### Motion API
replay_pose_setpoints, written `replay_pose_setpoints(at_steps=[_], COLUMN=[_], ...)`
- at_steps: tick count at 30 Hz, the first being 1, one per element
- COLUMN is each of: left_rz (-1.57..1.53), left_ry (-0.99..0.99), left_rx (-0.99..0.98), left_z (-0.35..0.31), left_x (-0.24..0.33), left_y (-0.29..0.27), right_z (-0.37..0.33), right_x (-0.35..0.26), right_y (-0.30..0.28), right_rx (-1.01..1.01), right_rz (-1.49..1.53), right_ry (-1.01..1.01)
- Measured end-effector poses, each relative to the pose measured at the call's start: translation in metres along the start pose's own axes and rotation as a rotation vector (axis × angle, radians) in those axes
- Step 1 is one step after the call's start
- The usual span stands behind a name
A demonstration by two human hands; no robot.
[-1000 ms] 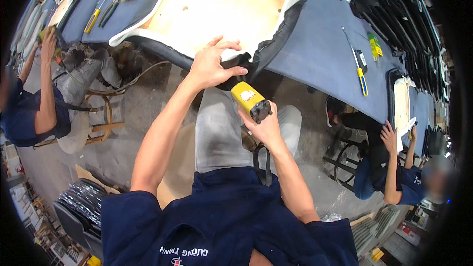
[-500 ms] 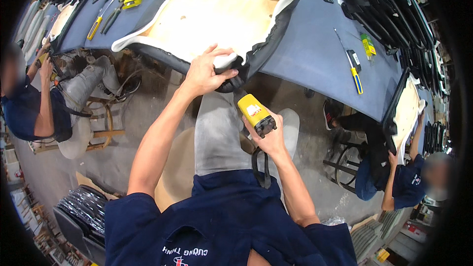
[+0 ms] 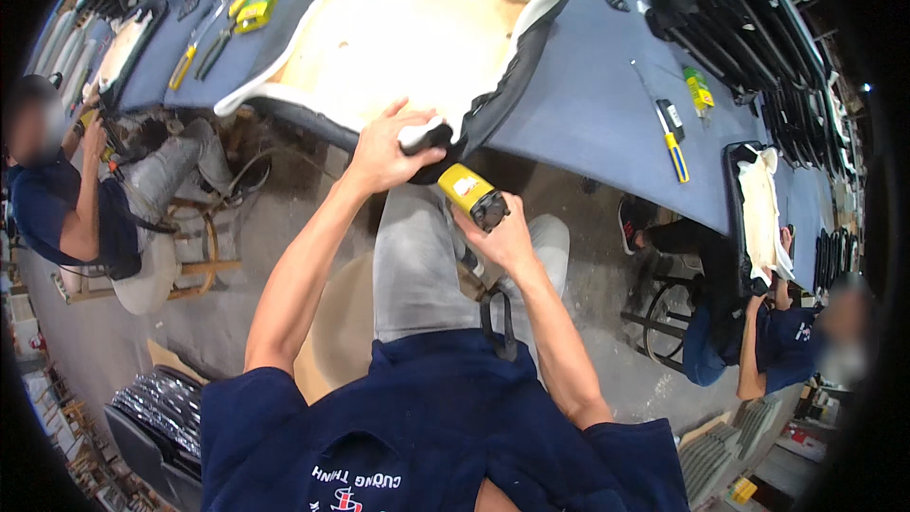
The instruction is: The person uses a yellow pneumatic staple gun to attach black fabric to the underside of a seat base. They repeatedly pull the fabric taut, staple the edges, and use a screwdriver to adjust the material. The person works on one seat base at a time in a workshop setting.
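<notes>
A chair seat panel lies face down on the table, with its plywood board [image 3: 398, 47] upward. White foam [image 3: 415, 138] and a black cover [image 3: 493, 109] run round its edge. At the near corner, my left hand [image 3: 381, 154] is closed on the black cover, its fingers pressing a fold of it over the foam. My right hand [image 3: 502, 239] is wrapped round a yellow staple gun [image 3: 464, 188]. The gun's nose points at that same corner, just right of my left fingers; whether it touches the cover is hidden.
Screwdrivers [image 3: 675, 154], pliers [image 3: 213, 52] and green-yellow boxes [image 3: 258, 9] lie on the blue-grey table [image 3: 578, 104]. Black covered panels [image 3: 711, 19] are stacked at the far right. One co-worker [image 3: 71, 190] sits at left, another [image 3: 787, 346] at right, each handling a panel.
The staple gun has moved up and left, closer to the corner. My left hand has drawn the black cover further over the foam. The right co-worker's panel has shifted left.
</notes>
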State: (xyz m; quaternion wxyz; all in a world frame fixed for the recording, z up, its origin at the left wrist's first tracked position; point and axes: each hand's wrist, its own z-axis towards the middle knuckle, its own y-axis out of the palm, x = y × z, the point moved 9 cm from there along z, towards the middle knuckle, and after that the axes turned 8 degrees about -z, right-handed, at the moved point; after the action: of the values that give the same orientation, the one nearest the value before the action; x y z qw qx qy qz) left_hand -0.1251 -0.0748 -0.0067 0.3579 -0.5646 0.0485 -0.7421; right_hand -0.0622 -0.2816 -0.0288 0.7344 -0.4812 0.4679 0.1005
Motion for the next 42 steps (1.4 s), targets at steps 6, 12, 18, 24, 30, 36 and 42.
replay_pose_setpoints(at_steps=[6,12,18,24,30,36,42], left_rz=[-0.447,0.435,-0.072,-0.164,-0.133,-0.082,0.061], left_ry=[-0.223,0.219,0.018,-0.067,-0.029,-0.004,-0.068], left_rx=[0.131,-0.119,-0.135,-0.074,-0.072,-0.219,-0.340], left_z=[-0.030,0.001,0.016,0.009,0.008,-0.007,-0.018], left_x=[0.012,0.090,0.004,-0.012,-0.013,-0.012,0.034], left_y=[-0.047,-0.018,-0.013,-0.011,-0.008,-0.013,-0.045], right_z=[-0.048,-0.057,-0.045,-0.021,-0.012,0.006,-0.057], right_x=[-0.006,-0.004,-0.006,-0.018,-0.008,-0.016,-0.032], right_y=[-0.009,-0.010,-0.015,-0.015,-0.010,0.001,-0.009], right_rx=[0.065,0.057,0.084,0.014,0.127,-0.094,-0.078], right_rz=[-0.003,0.064,0.031,-0.002,-0.239,-0.182,-0.028], right_ry=[-0.070,0.012,-0.006,-0.048,-0.176,-0.061,-0.079])
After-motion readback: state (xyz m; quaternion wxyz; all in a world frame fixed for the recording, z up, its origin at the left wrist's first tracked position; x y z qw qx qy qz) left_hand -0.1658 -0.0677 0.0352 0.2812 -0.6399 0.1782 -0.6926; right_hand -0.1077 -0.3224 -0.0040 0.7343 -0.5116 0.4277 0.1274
